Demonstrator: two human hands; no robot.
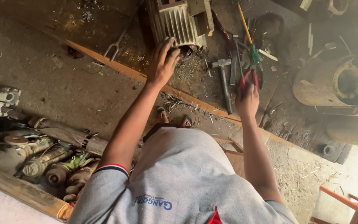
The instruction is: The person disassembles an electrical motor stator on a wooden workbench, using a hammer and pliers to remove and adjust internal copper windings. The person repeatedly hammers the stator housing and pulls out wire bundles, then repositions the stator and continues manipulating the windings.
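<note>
The finned electric motor (pixel 181 23) is taken as the reference point; it stands on the dark, oil-stained board (pixel 83 25) at the top of the view. The left hand (pixel 162 62) is laid against the near end of the motor, fingers spread wide and curled over the opening, where dark windings appear to show; nothing is gripped. To the right of the motor, the right hand (pixel 247 101) is closed around the red handles of a pair of pliers (pixel 249 76), jaws pointing away from the person. Between the motor and the pliers a hammer (pixel 223 81) lies flat, touched by neither hand. A yellow-shafted, green-handled screwdriver (pixel 248 39) lies just right of the motor amid other tools. Metal shavings are scattered below the motor's near end.

The motor is judged heavy, rigid and probably greasy; its cast fins offer firm purchase, so it would best be taken by the finned body with both hands, not by the exposed windings, which are likely fragile. The pliers are judged light and stiff, soundly held at the handles.

Far left of the motor, a heap of worn motor parts (pixel 42 161) lies on the floor.
</note>
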